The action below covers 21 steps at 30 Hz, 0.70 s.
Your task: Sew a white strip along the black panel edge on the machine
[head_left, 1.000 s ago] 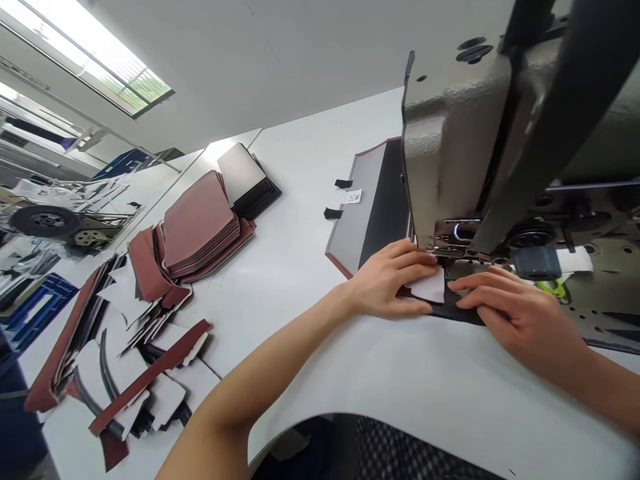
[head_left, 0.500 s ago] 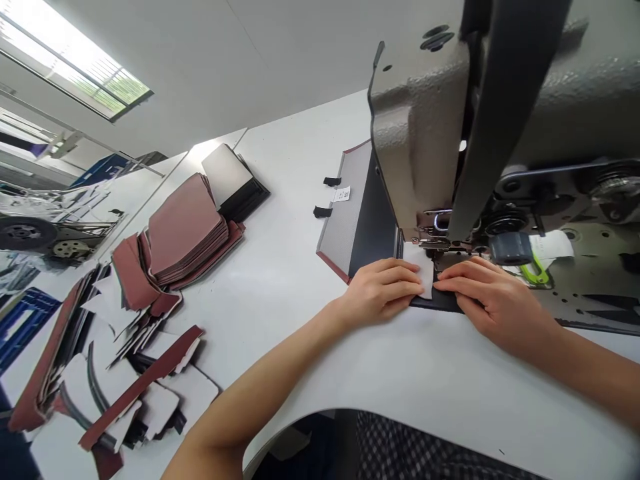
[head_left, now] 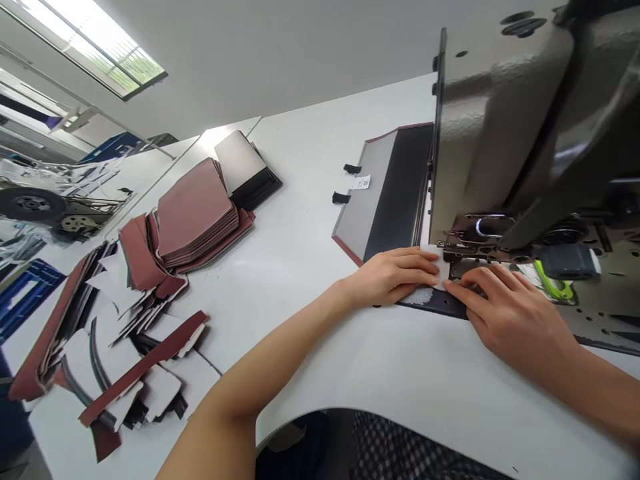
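My left hand (head_left: pixel 393 275) lies flat, fingers stretched out together, at the left side of a narrow white strip (head_left: pixel 442 275). The strip runs under the needle area of a sewing machine (head_left: pixel 475 133). My right hand (head_left: pixel 510 310) rests on the machine bed with its index fingertip at the strip's lower right edge and its other fingers bent; its thumb is partly hidden. Beyond my left hand lies a grey and black panel (head_left: pixel 395 190) with dark red edging, two black tabs and a white label (head_left: pixel 361 182). The machine head covers its right side.
Lime-green thread snips (head_left: pixel 553 281) lie on the machine bed behind my right hand. To the left are a stack of dark red pieces (head_left: pixel 193 207), a grey and black stack (head_left: pixel 240 163) and scattered cut pieces (head_left: pixel 145 370). The white table (head_left: pixel 290 280) has a curved front edge.
The view has shifted, so the machine appears farther right. My right index fingertip now meets the white strip's lower edge, and a speckled patch shows below my left fingers.
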{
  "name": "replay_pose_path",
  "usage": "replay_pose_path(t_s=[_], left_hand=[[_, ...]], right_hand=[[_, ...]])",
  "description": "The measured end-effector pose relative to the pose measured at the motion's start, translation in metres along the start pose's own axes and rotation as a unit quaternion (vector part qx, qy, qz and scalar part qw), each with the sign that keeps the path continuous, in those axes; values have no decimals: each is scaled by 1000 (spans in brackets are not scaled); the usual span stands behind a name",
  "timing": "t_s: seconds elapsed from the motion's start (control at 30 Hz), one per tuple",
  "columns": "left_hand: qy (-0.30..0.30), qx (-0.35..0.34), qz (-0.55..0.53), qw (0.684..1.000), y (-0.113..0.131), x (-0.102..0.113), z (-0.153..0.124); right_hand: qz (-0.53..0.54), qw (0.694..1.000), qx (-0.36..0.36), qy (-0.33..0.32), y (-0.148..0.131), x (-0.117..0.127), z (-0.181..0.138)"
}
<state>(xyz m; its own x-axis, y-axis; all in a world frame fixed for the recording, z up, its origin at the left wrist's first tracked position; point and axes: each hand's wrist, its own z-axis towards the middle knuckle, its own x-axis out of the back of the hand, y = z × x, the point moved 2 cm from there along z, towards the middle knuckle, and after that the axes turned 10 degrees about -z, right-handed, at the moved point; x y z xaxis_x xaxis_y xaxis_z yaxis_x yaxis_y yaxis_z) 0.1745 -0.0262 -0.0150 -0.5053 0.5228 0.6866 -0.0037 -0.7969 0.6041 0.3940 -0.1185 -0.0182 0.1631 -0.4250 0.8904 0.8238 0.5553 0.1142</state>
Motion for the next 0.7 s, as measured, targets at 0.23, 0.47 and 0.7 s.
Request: replay_pose_path(t_s=[0.23,0.47,0.7], left_hand=[[8,20,57,998,-17,6,15],[30,52,68,996,-22,0,17],[42,39,60,997,-20,-2,13]], right_hand=[[32,999,-39,-7,1,-5,-2],[50,998,-39,-5,3,-7,-7],[25,998,62,12,12,15,-8]])
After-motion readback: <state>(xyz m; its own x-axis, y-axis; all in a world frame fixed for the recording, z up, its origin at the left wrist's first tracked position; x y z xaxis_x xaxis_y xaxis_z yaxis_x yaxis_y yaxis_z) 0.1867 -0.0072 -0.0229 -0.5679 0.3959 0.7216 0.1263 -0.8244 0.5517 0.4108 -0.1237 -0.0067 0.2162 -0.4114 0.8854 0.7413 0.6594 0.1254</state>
